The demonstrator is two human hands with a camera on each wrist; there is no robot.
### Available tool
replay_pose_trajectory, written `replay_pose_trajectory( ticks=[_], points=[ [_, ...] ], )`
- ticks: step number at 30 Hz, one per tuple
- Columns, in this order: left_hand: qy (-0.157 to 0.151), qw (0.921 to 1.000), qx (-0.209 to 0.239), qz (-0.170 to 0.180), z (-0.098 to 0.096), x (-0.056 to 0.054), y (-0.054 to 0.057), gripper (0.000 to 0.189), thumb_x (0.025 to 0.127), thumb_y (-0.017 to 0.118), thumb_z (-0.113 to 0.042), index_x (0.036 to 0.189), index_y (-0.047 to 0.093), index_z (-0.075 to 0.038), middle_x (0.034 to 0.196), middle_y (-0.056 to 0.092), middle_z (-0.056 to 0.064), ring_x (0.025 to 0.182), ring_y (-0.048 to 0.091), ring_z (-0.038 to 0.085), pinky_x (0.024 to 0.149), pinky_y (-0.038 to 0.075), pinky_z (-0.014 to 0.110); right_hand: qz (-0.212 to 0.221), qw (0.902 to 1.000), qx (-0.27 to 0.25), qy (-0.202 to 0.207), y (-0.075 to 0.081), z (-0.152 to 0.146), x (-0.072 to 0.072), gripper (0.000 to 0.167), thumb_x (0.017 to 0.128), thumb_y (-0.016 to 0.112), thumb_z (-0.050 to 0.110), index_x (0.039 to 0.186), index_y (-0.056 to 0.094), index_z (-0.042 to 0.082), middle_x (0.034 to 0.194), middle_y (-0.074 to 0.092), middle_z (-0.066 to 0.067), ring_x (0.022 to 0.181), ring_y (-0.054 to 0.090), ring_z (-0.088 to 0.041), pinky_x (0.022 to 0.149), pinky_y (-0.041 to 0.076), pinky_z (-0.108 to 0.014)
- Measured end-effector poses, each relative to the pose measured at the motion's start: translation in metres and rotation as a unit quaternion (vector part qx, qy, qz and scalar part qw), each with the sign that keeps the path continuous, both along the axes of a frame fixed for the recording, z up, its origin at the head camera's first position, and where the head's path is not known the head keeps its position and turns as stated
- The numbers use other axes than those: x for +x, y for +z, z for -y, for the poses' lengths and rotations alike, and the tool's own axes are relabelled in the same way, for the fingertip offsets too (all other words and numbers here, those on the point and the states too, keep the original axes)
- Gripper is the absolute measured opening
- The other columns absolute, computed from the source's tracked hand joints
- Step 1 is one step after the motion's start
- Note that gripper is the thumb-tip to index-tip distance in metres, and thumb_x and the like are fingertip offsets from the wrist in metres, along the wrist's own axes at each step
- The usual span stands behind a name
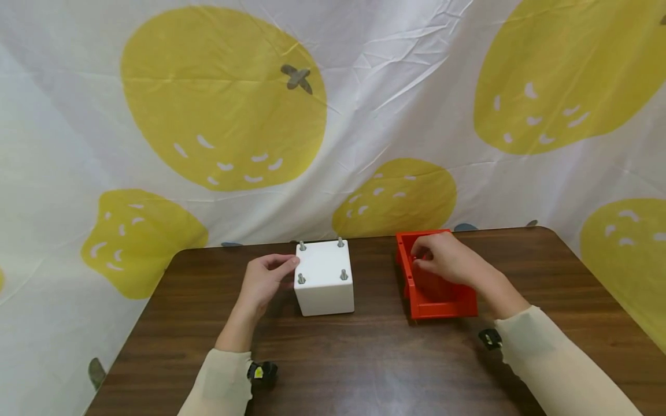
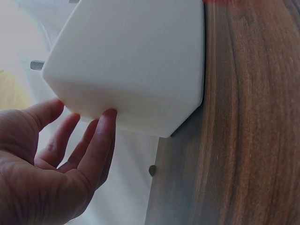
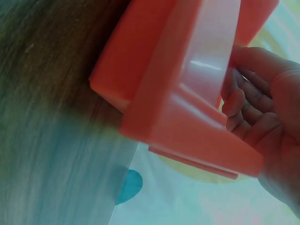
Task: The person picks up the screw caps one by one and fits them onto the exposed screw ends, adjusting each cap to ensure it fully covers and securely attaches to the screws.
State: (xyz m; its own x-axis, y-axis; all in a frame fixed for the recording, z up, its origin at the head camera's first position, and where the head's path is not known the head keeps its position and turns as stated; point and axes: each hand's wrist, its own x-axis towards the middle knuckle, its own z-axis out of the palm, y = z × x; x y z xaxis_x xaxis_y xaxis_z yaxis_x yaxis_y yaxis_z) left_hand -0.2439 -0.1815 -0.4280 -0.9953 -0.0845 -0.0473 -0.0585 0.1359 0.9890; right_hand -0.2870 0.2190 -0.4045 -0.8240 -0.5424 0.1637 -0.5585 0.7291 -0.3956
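Observation:
A white box-shaped block [image 1: 324, 264] stands on the table, with threaded bolts [image 1: 344, 274] sticking up at its top corners. My left hand [image 1: 263, 281] is at the block's left side. In the left wrist view, its fingertips [image 2: 109, 115] touch the white wall and the thumb lies near the top edge, beside one threaded bolt [image 2: 37, 65]. To the right, my right hand [image 1: 446, 257] reaches into a red open bin [image 1: 442, 309], fingers bent. From the right wrist, the bin's wall [image 3: 187, 89] covers the fingertips, so whether they pinch anything is hidden.
Both things stand on a dark wood-grain table [image 1: 364, 358], the bin a hand's width or so right of the block. Behind the table's far edge hangs a white cloth [image 1: 374, 115] printed with yellow fruit. A small black device [image 1: 262, 372] sits at the left wrist.

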Motion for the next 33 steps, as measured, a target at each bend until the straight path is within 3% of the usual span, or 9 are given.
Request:
replay_pose_trajectory(
  ticks=[33],
  points=[
    [0.003,1.0,-0.002,0.005,0.001,0.0,0.0,0.03,0.099,0.079,-0.02,0.119,0.077,0.002,0.115,0.073,0.017,0.09,0.072,0.021,0.09,0.063,0.053,-0.001,0.9979,-0.061,-0.022,0.015,0.0,0.009,0.013,0.092,0.084,0.011,0.102,0.075,0.006,0.088,0.072,0.005,0.081,0.067,-0.013,0.077,0.062,-0.038]
  ],
)
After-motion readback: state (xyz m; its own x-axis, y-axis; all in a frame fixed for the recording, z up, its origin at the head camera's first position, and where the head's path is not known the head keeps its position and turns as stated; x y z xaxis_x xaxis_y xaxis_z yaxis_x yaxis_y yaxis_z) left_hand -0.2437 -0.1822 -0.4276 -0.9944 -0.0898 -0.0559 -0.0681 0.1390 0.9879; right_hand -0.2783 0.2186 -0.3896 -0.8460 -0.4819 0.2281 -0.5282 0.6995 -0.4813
